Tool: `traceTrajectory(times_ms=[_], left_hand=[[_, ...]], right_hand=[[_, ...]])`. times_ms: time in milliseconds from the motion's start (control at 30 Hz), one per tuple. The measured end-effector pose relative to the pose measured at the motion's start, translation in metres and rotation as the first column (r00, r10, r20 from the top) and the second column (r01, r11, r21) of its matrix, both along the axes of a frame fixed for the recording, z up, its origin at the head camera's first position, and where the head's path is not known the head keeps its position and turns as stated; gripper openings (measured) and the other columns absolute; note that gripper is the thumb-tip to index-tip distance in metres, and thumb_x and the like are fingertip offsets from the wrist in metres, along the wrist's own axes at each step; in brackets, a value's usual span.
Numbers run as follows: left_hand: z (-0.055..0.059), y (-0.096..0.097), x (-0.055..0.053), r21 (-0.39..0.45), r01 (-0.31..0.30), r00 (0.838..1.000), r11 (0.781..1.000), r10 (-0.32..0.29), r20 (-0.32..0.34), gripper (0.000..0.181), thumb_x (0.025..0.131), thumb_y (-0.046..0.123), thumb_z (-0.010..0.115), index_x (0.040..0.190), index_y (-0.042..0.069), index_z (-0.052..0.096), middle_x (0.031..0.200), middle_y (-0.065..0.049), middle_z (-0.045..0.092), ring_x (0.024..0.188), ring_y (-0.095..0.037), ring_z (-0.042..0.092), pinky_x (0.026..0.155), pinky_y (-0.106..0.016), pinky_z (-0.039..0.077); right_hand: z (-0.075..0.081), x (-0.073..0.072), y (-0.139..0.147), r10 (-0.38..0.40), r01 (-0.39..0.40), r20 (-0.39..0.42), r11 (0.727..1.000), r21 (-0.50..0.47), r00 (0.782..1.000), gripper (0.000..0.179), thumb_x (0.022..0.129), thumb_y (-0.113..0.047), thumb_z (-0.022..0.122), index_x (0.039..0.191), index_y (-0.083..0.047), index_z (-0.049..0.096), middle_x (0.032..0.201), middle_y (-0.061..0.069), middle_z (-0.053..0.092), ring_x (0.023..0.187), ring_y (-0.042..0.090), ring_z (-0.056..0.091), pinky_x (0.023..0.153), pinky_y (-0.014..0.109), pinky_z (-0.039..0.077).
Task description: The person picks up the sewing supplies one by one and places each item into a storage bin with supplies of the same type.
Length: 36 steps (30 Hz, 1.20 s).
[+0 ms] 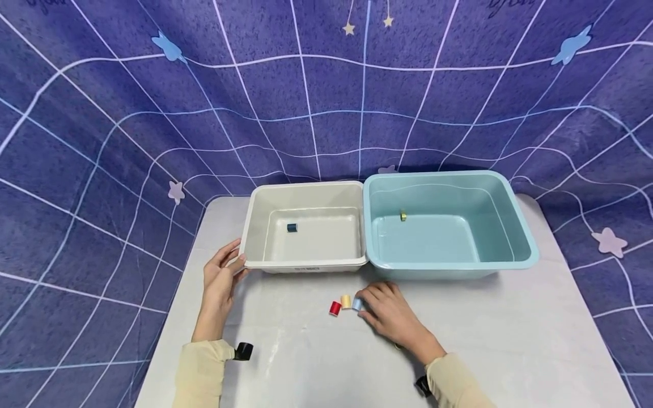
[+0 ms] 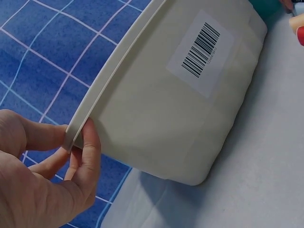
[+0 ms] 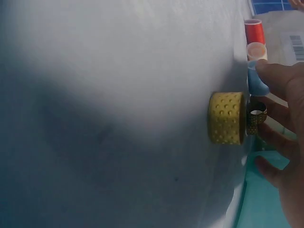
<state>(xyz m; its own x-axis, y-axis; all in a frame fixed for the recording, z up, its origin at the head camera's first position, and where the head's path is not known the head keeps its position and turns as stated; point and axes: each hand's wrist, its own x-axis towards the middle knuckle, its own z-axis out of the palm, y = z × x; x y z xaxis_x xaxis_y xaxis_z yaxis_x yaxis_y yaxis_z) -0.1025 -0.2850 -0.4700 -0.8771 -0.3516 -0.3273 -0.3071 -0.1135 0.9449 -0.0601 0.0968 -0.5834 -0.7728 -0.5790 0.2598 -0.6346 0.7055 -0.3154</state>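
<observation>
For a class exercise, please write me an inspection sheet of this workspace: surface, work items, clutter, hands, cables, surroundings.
Surface: pale tabletop.
Work items: red thread spool, yellow thread spool and light-blue thread spool on it; dark-blue thread spool inside cream tub; small gold ring inside light-blue tub; two dimpled gold ring thimbles near the right hand.
Clutter: nothing seen.
Hands: left hand pinches the cream tub's rim; right hand is at the light-blue thread spool, grip unclear.
Cables: nothing seen.
Surroundings: blue gridded curtain with star shapes.
</observation>
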Motion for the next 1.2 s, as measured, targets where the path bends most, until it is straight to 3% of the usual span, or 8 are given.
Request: traceTrajectory(times_ms=[400,600,833,1200], left_hand=[[-0.002,0.002,0.000,-0.013,0.016,1.000,1.000,-0.016,-0.018,0.052,0.101,-0.002,0.060,0.152,0.008,0.052,0.130,-0.007,0.056,0.095,-0.008,0.070,0.076,-0.016,0.060],[-0.003,0.001,0.003,-0.019,-0.008,1.000,1.000,0.008,0.001,0.051,0.101,-0.002,0.060,0.150,0.009,0.054,0.127,-0.005,0.057,0.092,-0.008,0.070,0.074,-0.015,0.060],[-0.004,-0.001,0.004,-0.017,0.000,1.000,1.000,0.000,-0.003,0.051,0.101,-0.003,0.059,0.151,0.009,0.054,0.127,-0.005,0.056,0.096,-0.008,0.068,0.075,-0.015,0.059],[-0.002,-0.001,-0.001,0.016,-0.016,1.000,1.000,0.016,-0.006,0.050,0.101,-0.002,0.061,0.149,0.009,0.056,0.128,-0.005,0.058,0.098,-0.009,0.070,0.074,-0.015,0.060]], right_hand=[[-0.004,0.001,-0.001,-0.011,0.010,-0.021,0.999,-0.045,1.000,0.033,0.096,-0.029,0.077,0.125,-0.019,0.067,0.115,-0.002,0.072,0.116,0.022,0.061,0.107,0.051,0.044],[0.000,0.006,-0.001,0.001,-0.004,-0.057,0.999,-0.050,0.998,0.033,0.096,-0.027,0.076,0.126,-0.018,0.067,0.116,-0.002,0.072,0.116,0.022,0.061,0.106,0.051,0.045],[0.019,0.010,0.001,0.009,-0.012,-0.054,0.998,-0.065,0.999,0.035,0.098,-0.028,0.073,0.131,-0.019,0.067,0.123,-0.003,0.072,0.122,0.022,0.061,0.107,0.049,0.047],[0.061,0.005,-0.005,0.148,-0.161,-0.081,0.969,-0.187,0.986,0.034,0.101,-0.026,0.068,0.133,-0.015,0.067,0.129,-0.002,0.072,0.124,0.022,0.065,0.104,0.041,0.053]])
